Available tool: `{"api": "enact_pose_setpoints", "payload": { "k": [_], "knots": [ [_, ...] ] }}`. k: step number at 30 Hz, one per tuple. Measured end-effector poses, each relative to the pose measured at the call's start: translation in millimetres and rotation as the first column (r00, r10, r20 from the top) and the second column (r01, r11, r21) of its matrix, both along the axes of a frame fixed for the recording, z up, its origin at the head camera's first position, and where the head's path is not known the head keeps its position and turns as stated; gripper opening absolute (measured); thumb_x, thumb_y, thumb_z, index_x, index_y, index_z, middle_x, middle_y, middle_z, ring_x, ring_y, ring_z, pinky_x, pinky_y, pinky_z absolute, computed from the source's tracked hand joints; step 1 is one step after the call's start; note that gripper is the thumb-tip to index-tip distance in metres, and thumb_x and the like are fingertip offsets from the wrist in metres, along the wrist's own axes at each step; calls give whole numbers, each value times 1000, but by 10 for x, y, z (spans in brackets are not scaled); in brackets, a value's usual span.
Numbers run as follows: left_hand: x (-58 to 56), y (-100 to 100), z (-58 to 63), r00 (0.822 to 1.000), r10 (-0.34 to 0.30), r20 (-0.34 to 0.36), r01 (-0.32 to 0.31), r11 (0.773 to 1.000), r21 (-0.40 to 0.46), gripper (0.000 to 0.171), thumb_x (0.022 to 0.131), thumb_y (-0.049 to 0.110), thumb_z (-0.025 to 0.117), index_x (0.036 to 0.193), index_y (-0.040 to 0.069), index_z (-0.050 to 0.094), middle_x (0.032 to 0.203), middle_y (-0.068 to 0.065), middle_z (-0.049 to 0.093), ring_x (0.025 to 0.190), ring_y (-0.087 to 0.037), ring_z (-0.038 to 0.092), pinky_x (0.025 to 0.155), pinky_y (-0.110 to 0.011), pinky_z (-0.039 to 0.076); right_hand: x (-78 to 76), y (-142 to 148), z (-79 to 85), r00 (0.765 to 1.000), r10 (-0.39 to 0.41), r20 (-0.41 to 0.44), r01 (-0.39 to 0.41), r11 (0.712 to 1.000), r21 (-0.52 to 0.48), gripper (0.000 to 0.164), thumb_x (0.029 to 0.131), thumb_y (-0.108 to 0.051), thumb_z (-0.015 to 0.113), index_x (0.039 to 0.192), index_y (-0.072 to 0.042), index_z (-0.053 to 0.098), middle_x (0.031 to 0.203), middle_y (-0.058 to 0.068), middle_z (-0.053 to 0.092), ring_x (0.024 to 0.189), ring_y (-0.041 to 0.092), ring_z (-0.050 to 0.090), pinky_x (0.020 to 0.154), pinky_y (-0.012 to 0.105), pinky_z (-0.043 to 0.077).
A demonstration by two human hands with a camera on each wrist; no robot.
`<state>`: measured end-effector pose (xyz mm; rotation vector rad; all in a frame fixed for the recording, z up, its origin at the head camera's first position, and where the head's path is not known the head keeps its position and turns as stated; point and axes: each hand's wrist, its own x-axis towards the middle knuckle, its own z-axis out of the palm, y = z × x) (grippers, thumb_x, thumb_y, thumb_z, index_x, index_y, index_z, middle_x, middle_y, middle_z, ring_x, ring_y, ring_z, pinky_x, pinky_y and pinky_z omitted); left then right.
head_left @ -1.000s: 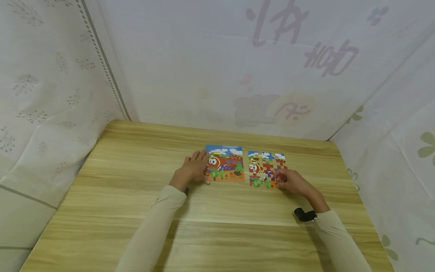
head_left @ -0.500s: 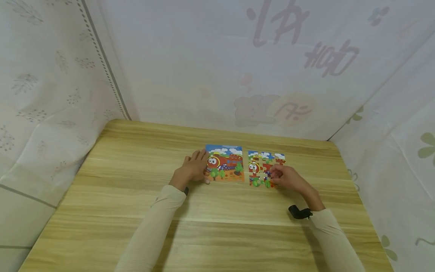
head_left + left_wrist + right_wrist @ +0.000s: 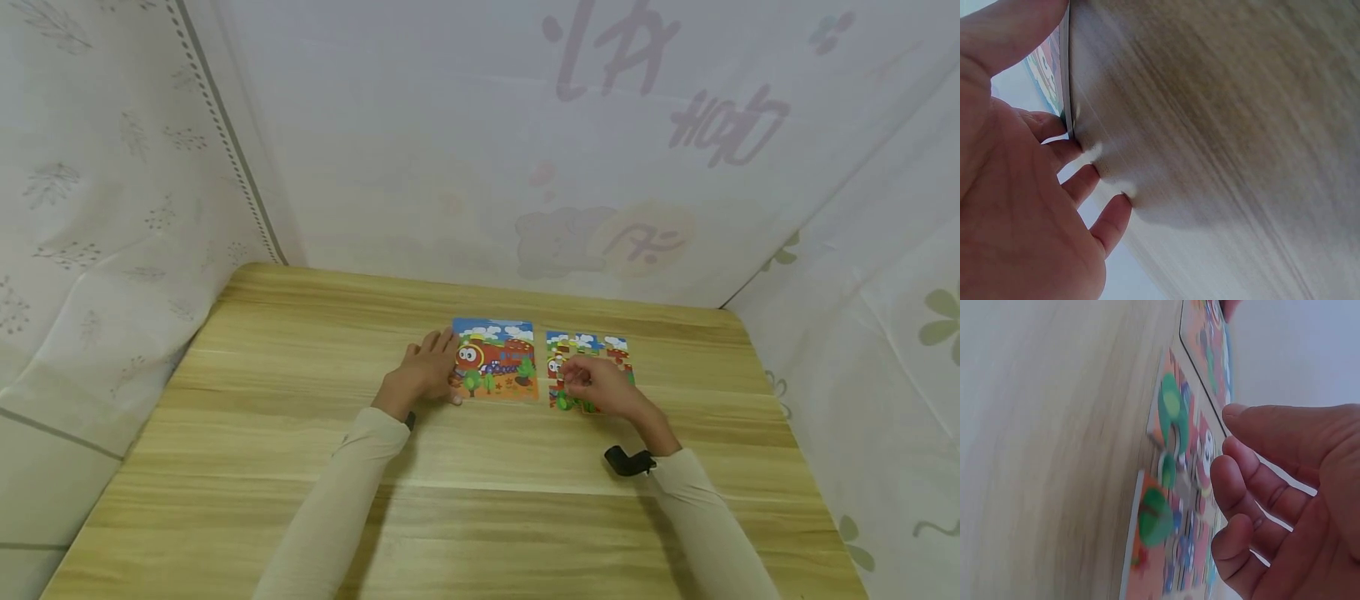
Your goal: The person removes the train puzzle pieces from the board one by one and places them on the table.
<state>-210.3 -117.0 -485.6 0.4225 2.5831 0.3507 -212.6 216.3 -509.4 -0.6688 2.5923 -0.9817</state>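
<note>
A square picture card [image 3: 495, 362] with a red cartoon train lies flat on the wooden table. My left hand [image 3: 429, 371] rests at its left edge, fingers spread against the tabletop; the left wrist view shows the fingertips on the wood beside the card's edge [image 3: 1065, 69]. To the right lies a jigsaw puzzle [image 3: 587, 342] of the same train, its pieces set close with gaps between. Over its middle hovers my right hand [image 3: 603, 385], fingers loosely bent, hiding several pieces. In the right wrist view thumb and index fingertip stand apart near a green-tree puzzle piece [image 3: 1171, 403].
The wooden table [image 3: 465, 517] runs back to a pale printed cloth wall [image 3: 420, 167], with cloth also on both sides. A black wrist strap mount [image 3: 628, 460] sticks out beside the right wrist, low over the table.
My right hand has moved left, from the puzzle's right-hand pieces to over its middle, uncovering pieces at the right edge. The left hand and the picture card have stayed in place.
</note>
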Motion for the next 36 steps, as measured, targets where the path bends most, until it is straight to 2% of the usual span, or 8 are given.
{"api": "enact_pose_setpoints", "payload": {
  "k": [8, 12, 14, 15, 17, 19, 21, 36],
  "knots": [
    [4, -5, 11, 1000, -3, -2, 3, 1000, 8, 115, 82, 43, 78, 159, 3, 3, 166, -17, -3, 153, -35, 0, 118, -54, 15, -13, -233, -9, 1000, 17, -24, -16, 1000, 26, 24, 93, -8, 67, 117, -5, 67, 103, 8, 67, 81, 14, 59, 70, 31, 49],
    [1, -4, 10, 1000, -6, -8, 6, 1000, 4, 115, 82, 44, 77, 159, 3, 3, 166, -17, -3, 153, -35, 1, 117, -54, 16, -39, -339, -23, 999, 35, -40, -33, 998, 59, 3, 93, -7, 64, 96, -8, 63, 87, 1, 55, 69, 11, 46, 65, 30, 37],
    [-1, -4, 9, 1000, -7, -8, 7, 1000, 4, 115, 82, 44, 77, 159, 3, 3, 166, -17, -3, 153, -35, 1, 117, -54, 16, -47, -395, -24, 997, 48, -56, -44, 996, 73, 12, 93, -7, 64, 86, -4, 54, 80, 5, 45, 65, 12, 38, 65, 32, 32],
    [-1, -4, 9, 1000, -8, -6, 8, 1000, 3, 115, 82, 44, 77, 159, 3, 3, 166, -17, -3, 153, -35, 1, 117, -54, 16, -47, -422, -24, 997, 47, -66, -42, 996, 83, 14, 93, -8, 65, 85, -4, 54, 80, 5, 45, 65, 11, 38, 65, 32, 33],
    [-1, -4, 8, 1000, -9, -1, 9, 1000, 3, 115, 82, 44, 77, 159, 3, 2, 166, -17, -4, 153, -35, 0, 118, -54, 15, -45, -477, -21, 997, 37, -63, -31, 995, 97, 11, 93, -12, 68, 94, -2, 63, 86, 5, 55, 69, 9, 45, 68, 31, 39],
    [1, -5, 7, 1000, -11, 4, 11, 1000, 1, 115, 82, 44, 77, 159, 3, 2, 166, -17, -4, 153, -35, -1, 118, -54, 15, -38, -529, -15, 999, 19, -43, -15, 995, 99, 25, 92, -16, 71, 112, -1, 68, 100, 8, 64, 77, 12, 54, 73, 34, 47],
    [2, -6, 4, 1000, -12, 4, 12, 1000, 1, 115, 83, 44, 77, 159, 3, 1, 166, -17, -4, 153, -35, -1, 118, -54, 14, -36, -573, -11, 1000, -2, -28, 5, 994, 113, 40, 90, -20, 74, 126, -5, 66, 113, 9, 67, 89, 15, 61, 79, 38, 52],
    [15, -7, 5, 1000, -15, -18, 15, 1000, -9, 114, 82, 45, 77, 159, 2, 5, 166, -17, -1, 153, -35, 1, 117, -54, 16, -92, -739, 95, 999, -27, 32, 18, 964, 264, 39, 84, -24, 81, 117, -8, 66, 106, 5, 64, 95, 20, 61, 83, 40, 52]
  ]
}}
